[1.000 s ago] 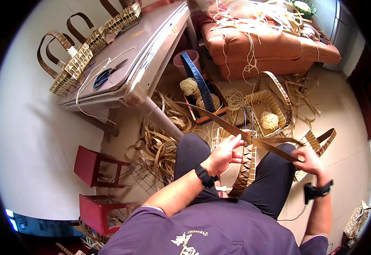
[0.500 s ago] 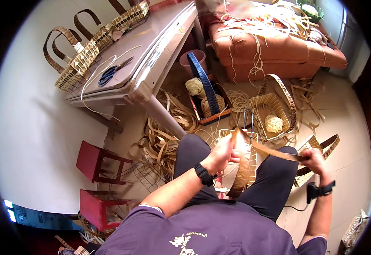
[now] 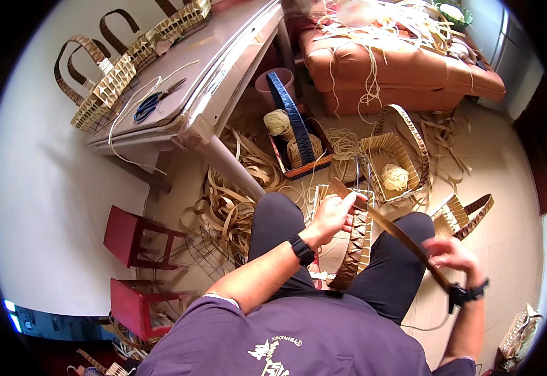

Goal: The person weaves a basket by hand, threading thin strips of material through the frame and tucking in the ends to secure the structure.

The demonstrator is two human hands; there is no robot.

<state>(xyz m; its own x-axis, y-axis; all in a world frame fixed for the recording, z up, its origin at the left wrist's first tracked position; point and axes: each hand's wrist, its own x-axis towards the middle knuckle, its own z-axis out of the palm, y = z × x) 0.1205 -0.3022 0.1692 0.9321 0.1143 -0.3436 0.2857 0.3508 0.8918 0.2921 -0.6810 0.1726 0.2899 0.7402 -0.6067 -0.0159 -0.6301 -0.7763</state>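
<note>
Between my knees stands a pale woven basket point(image 3: 366, 245) with a tall arched handle point(image 3: 351, 260) wrapped in folded brown strip. My left hand point(image 3: 332, 219) is closed around the upper part of this handle, thumb on the wrapping. From there a loose brown strip point(image 3: 400, 237) slants down to the right, across my right thigh. My right hand point(image 3: 454, 255) has its fingers bent at the strip, whose tail runs past them toward my wrist. A short strip end pokes up beyond my left thumb.
Ahead on the floor are a blue-handled basket point(image 3: 294, 119) with twine balls, a pale basket point(image 3: 391, 166) and another basket point(image 3: 452, 216). Piled strips point(image 3: 236, 169) lie left, near red stools point(image 3: 137, 237). Scissors point(image 3: 154, 105) rest on the table point(image 3: 179, 75); more strips cover the orange sofa point(image 3: 373, 62).
My right hand has moved slightly down and left. The strip, earlier nearly level between my hands, now slopes down to the right. The handle's folded wrapping shows more clearly.
</note>
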